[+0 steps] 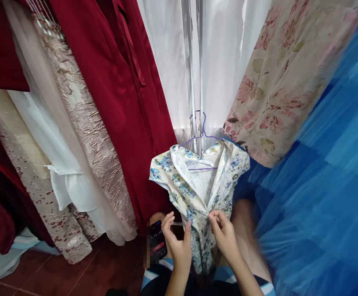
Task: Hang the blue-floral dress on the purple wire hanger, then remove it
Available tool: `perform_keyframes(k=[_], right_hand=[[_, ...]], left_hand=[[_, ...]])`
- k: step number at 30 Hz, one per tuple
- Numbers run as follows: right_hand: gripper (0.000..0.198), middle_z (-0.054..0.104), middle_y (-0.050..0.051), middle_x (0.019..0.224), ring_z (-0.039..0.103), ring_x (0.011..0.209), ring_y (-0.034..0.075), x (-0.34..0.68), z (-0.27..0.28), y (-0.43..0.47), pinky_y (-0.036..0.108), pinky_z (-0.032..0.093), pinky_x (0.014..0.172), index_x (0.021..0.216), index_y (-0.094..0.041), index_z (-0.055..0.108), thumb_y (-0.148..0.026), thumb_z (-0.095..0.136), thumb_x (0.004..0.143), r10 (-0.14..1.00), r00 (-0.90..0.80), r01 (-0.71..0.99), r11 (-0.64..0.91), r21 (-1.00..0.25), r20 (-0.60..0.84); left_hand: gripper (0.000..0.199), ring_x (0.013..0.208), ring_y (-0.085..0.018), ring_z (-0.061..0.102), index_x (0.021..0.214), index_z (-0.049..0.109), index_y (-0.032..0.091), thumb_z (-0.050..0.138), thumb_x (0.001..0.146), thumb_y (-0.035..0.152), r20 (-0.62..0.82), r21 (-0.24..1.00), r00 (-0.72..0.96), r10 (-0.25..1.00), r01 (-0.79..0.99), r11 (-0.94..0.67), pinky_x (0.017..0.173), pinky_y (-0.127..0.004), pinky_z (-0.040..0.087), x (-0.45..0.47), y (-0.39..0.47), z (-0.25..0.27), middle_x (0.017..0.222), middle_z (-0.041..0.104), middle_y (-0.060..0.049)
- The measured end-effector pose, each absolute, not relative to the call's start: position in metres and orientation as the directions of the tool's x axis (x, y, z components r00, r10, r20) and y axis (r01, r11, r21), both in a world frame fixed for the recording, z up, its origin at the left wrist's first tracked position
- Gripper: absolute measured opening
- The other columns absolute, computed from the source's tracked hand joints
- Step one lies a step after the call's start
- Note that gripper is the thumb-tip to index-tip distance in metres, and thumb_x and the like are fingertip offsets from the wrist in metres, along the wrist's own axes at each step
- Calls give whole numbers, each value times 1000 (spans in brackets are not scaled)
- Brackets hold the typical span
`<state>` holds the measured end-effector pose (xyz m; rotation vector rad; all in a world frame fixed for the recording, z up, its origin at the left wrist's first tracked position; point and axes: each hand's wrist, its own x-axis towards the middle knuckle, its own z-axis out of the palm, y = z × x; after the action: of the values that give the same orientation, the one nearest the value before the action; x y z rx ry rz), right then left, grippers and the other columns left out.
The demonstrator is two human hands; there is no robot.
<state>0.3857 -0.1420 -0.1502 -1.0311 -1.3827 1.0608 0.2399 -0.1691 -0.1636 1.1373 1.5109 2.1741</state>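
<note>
A white cap-sleeved dress with blue and yellow flowers hangs in front of me, its crossed neckline parted. A thin purple wire hanger sits inside its shoulders. My right hand pinches the dress front at the waist, just below where the neckline crosses. On the other side, my left hand is open beside the bodice, its thumb and fingers apart, the thumb close to the fabric. The lower skirt falls between my forearms, and its hem is partly hidden.
A phone with a lit screen rests near my left wrist. Red garments and pale brocade ones hang left. White curtain-like fabric is behind. A pink floral garment and blue tulle hang right, above a red tiled floor.
</note>
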Motion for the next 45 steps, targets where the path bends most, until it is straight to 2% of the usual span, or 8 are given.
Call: perform_keyframes(k=[2, 3, 6, 12, 18, 31, 38, 45], right_hand=[[30, 43, -4, 65, 41, 59, 14, 386, -147, -146, 25, 32, 57, 92, -19, 57, -47, 49, 99, 961, -108, 26, 257, -966, 253], [29, 44, -3, 65, 42, 60, 14, 387, -144, -148, 25, 33, 57, 92, -19, 57, -46, 49, 99, 955, -139, 22, 267, -963, 262], [25, 48, -3, 65, 47, 61, 15, 392, -132, -151, 25, 36, 59, 92, -20, 59, -43, 51, 99, 926, -260, 27, 290, -957, 274], [20, 58, 1, 73, 56, 67, 18, 406, -119, -142, 27, 42, 63, 92, -21, 59, -39, 52, 98, 911, -241, 134, 373, -918, 335], [22, 52, -2, 65, 53, 59, 17, 407, -99, -114, 28, 40, 60, 93, -22, 55, -42, 49, 100, 878, -243, 169, 457, -873, 412], [15, 61, -1, 64, 55, 58, 16, 421, 40, -21, 27, 41, 61, 91, -21, 53, -34, 50, 98, 648, -400, 376, 761, -529, 648], [11, 62, -1, 60, 56, 54, 15, 421, 81, 11, 24, 38, 58, 85, -19, 56, -25, 52, 94, 589, -490, 437, 804, -404, 642], [8, 63, 2, 66, 55, 60, 15, 423, 109, 23, 25, 36, 60, 85, -16, 58, -19, 55, 92, 581, -445, 527, 785, -325, 682]], left_hand=[[28, 115, -26, 58, 103, 63, 20, 76, 79, 27, 597, 801, -471, 649, 394, -451, 104, -39, 44, 244, -171, -157, 115, 63, -11], [21, 108, -25, 61, 101, 64, 20, 72, 83, 25, 600, 787, -358, 715, 423, -449, 99, -38, 47, 248, -172, -153, 108, 65, -10], [10, 90, -21, 65, 99, 62, 19, 56, 93, 23, 462, 844, -189, 866, 394, -364, 81, -31, 51, 264, -169, -147, 93, 68, -7], [13, 77, -16, 62, 85, 60, 19, 53, 96, 23, 460, 830, -127, 879, 412, -375, 73, -25, 47, 272, -168, -145, 80, 65, -3], [14, 76, -15, 60, 81, 60, 18, 57, 94, 20, 487, 806, -71, 870, 420, -417, 73, -24, 44, 258, -175, -132, 79, 63, -3], [18, 72, -15, 59, 76, 58, 19, 57, 93, 24, 429, 819, -16, 903, 430, -381, 69, -24, 42, 270, -192, -124, 74, 58, -2], [19, 73, -15, 59, 75, 56, 18, 56, 93, 22, 401, 817, -7, 916, 455, -354, 69, -24, 42, 262, -192, -114, 74, 58, -2], [18, 72, -15, 58, 73, 54, 18, 58, 91, 19, 386, 809, 31, 922, 470, -354, 68, -25, 42, 263, -192, -119, 74, 58, -1]])
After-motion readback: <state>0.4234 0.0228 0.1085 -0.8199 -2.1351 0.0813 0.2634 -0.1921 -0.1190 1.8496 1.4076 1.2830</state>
